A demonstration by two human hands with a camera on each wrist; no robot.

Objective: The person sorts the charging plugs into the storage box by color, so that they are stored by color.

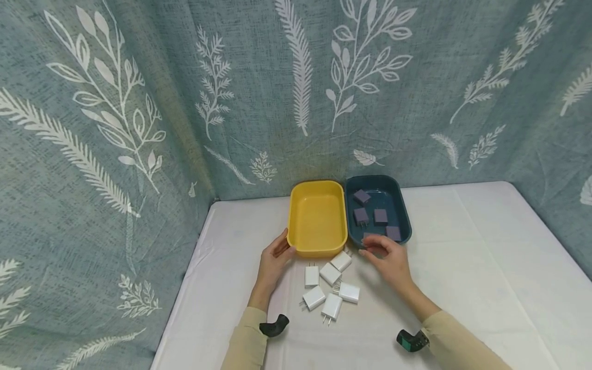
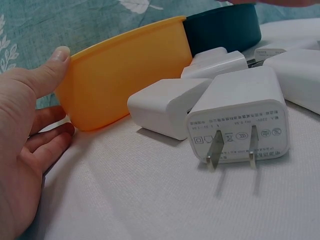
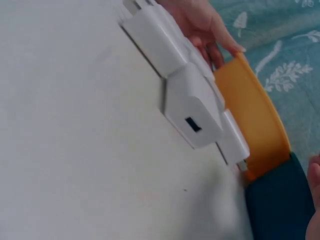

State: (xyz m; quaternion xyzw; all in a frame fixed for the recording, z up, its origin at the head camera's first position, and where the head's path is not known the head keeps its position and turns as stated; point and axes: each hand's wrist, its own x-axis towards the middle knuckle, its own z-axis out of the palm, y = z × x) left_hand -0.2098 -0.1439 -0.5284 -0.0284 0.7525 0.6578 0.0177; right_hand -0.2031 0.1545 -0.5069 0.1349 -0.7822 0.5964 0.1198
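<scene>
My left hand (image 1: 272, 264) rests against the near left corner of the yellow bin (image 1: 319, 253), touching its outside. In the left wrist view, the thumb (image 2: 55, 65) lies at the rim, with loosely bent fingers (image 2: 52, 140) by the corner. My right hand (image 1: 390, 259) is over the near edge of the dark blue bin (image 1: 407, 218); its thumb and index finger are bent with a gap between the tips, and I see nothing held. Under those fingers lies a partly hidden purple charger (image 1: 369, 236). Several purple chargers (image 1: 381, 216) lie in that bin.
Several white chargers with two-pin plugs (image 1: 331, 307) lie loosely grouped on the white-covered table (image 1: 462, 267), before the yellow bin. One white charger (image 3: 192, 110) shows its USB port. The bins stand side by side against a green leaf-patterned curtain (image 1: 259, 103).
</scene>
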